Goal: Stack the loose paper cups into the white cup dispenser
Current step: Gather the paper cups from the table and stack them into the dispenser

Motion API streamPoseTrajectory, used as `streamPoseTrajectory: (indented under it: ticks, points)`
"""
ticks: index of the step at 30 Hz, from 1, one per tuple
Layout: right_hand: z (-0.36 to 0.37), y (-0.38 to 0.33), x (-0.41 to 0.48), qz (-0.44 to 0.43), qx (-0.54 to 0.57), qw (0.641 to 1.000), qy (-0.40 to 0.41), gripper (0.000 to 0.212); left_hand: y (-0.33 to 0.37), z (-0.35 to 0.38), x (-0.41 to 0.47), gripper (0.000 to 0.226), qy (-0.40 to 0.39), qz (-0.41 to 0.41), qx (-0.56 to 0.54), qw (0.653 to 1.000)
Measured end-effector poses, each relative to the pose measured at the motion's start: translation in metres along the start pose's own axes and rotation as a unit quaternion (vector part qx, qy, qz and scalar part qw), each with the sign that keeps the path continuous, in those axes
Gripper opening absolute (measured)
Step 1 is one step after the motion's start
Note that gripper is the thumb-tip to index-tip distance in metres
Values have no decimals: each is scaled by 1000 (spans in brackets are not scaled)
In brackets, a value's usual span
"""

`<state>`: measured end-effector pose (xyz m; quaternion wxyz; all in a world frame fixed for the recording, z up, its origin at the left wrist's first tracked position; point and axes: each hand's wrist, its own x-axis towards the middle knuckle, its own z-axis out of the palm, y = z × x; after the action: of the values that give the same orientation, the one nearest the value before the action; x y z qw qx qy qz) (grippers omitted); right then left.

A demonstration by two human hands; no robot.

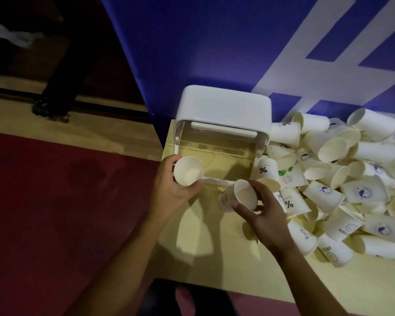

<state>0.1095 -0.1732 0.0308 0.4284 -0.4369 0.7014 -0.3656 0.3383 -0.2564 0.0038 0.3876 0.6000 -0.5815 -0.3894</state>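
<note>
The yellow table (214, 258) carries all the task items; its near edge lies across the bottom of the view. Both forearms reach over this near edge.

Right hand (262, 220): fingers and thumb curled around the rim of a tilted paper cup (235, 197), mouth facing the camera. The cup is held above the table, just beside the near edge of the pile.

Left hand (171, 190): fingers wrapped around the wall of a second cup (188, 171), mouth also facing the camera. This cup sits at the near left corner of the cup dispenser (224, 108).

The cup dispenser has a white top and a clear body. It stands at the far left corner of the table.

The loose cups (340, 179) lie in a disordered pile from the dispenser's right side toward the table's right edge, some touching the dispenser. Several bear printed marks.

A blue panel with white stripes (214, 42) rises behind the table's far edge. Red floor covering (55, 201) lies left of the table.
</note>
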Motion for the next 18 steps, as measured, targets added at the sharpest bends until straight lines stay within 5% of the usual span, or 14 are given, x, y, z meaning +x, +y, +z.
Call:
streamPoseTrajectory:
  ticks: [10, 18]
  points:
    - [30, 3, 14, 13, 21, 998, 60, 47, -34, 20, 79, 75, -107, 25, 95, 989]
    - [42, 8, 13, 34, 34, 996, 71, 52, -53, 25, 95, 83, -216, 25, 243, 945]
